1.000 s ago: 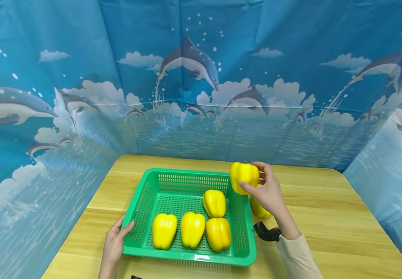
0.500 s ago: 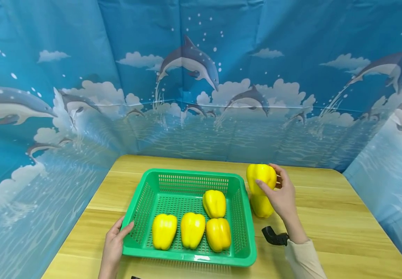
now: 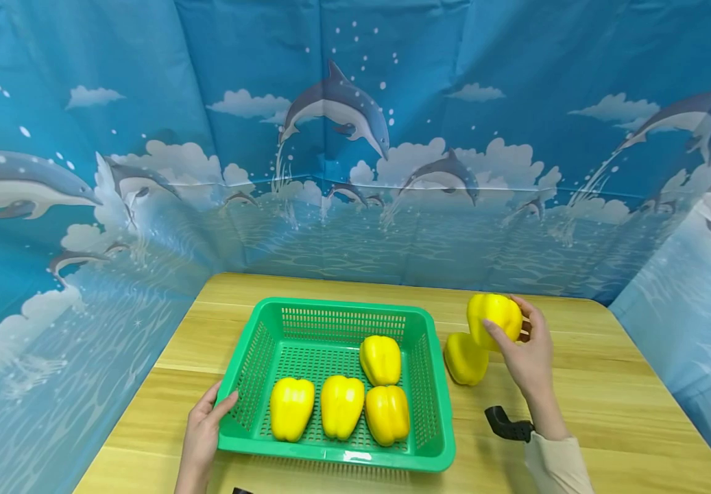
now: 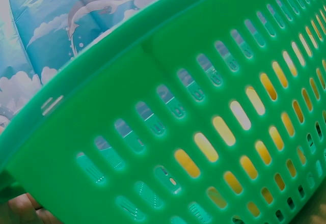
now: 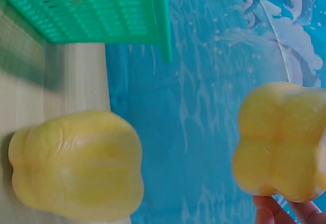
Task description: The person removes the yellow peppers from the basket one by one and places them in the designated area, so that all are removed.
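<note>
Tabletop (image 3: 608, 384): light wood-grain, rounded far corners.
Green rectangular perforated plastic basket (image 3: 306, 449): on it, left of middle.
Yellow bell pepper (image 3: 466, 363): on it, just right of basket.

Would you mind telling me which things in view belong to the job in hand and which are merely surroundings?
Likely part of the job:
held pepper, in the right hand
green basket, gripped by the left hand
four peppers inside it
loose pepper beside it

Merely surroundings:
wooden table
dolphin curtain
black device near the right wrist
</note>
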A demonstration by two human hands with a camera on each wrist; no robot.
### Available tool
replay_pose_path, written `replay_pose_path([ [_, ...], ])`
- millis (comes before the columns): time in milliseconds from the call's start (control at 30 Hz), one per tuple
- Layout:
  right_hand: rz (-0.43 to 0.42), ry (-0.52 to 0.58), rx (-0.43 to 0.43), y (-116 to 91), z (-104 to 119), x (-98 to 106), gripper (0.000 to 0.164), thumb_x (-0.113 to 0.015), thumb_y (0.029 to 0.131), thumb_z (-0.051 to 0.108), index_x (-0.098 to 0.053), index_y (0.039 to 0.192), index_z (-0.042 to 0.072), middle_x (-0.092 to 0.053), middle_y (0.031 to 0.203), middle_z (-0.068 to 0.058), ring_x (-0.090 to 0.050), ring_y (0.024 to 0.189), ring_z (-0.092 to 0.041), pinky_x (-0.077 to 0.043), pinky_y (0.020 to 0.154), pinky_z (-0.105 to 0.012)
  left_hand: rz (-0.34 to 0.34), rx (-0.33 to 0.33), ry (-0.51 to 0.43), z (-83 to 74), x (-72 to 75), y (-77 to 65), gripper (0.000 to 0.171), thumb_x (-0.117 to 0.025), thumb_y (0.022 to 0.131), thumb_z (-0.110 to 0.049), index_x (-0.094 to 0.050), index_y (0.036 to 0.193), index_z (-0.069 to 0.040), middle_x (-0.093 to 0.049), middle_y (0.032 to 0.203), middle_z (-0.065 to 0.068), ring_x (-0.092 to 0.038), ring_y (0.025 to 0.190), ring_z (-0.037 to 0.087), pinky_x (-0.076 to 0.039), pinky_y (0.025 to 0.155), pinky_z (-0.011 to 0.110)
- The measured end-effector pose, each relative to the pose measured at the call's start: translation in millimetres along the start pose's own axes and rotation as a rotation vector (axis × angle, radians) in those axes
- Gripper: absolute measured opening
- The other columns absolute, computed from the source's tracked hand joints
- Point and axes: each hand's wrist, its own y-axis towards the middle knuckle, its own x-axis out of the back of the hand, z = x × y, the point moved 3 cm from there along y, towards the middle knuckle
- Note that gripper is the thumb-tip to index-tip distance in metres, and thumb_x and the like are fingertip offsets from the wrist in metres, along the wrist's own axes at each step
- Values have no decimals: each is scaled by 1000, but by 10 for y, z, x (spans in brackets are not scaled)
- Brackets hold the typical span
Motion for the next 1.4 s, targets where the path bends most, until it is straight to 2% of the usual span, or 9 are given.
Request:
replay_pose_path([
  [133,-11,-24,-21,-2,-42,52,59,-74,84,19,-49,136,11,-48,125,-5,-46,90,-11,-38,69,-25,6,-8,3,0,1,-1,49,-56,97,-22,-44,138,2,-58,121,1,-61,99,13,-53,82,30],
  [267,-22,-51,-47,14,-109,116,60,-75,83,19,-48,136,8,-48,123,-7,-45,89,-12,-38,68,-23,4,-11,-2,2,-3,3,49,-56,97,-22,-44,137,2,-60,118,-3,-61,98,12,-53,81,29],
  [467,-14,-99,-68,37,-223,219,64,-73,85,25,-44,139,7,-45,131,-12,-43,95,-16,-38,70,-24,5,-33,-12,0,-14,6,49,-56,97,-21,-44,137,5,-61,114,-7,-62,95,13,-54,79,29],
  [633,-26,-107,-35,42,-389,287,66,-74,83,29,-45,140,10,-43,133,-15,-42,94,-17,-38,66,-22,11,-35,-15,-5,-18,6,50,-55,98,-21,-42,137,6,-61,116,-3,-62,95,12,-54,80,29],
  [767,-24,-151,-54,50,-506,307,68,-75,82,31,-45,141,13,-43,133,-15,-41,94,-14,-39,64,-17,13,-34,-20,-2,-23,8,49,-55,98,-20,-42,138,6,-60,118,1,-62,95,13,-54,79,29],
  [1033,29,-182,-123,17,-462,327,72,-73,84,30,-39,143,6,-39,135,-18,-42,101,-27,-40,60,-11,18,-49,-19,4,-29,7,50,-54,98,-18,-40,138,7,-61,117,-2,-61,96,12,-54,80,29],
  [1167,52,-215,-139,13,-545,323,74,-71,85,33,-37,144,6,-37,133,-21,-41,102,-34,-45,60,-24,6,-36,-16,5,-19,5,48,-55,97,-19,-43,138,5,-61,117,1,-62,96,14,-54,80,30],
  [1300,90,-225,-106,18,-610,308,75,-71,86,33,-36,144,0,-37,134,-26,-38,110,-41,-44,75,-46,1,-24,-8,4,-8,0,48,-56,97,-20,-44,137,3,-60,121,6,-62,96,16,-54,80,31],
  [1400,142,-222,-84,26,-651,298,76,-70,87,30,-34,142,-6,-35,134,-31,-32,118,-45,-36,85,-56,9,-24,-9,3,-7,-3,49,-56,97,-21,-43,138,3,-59,121,8,-62,96,18,-54,79,32],
])
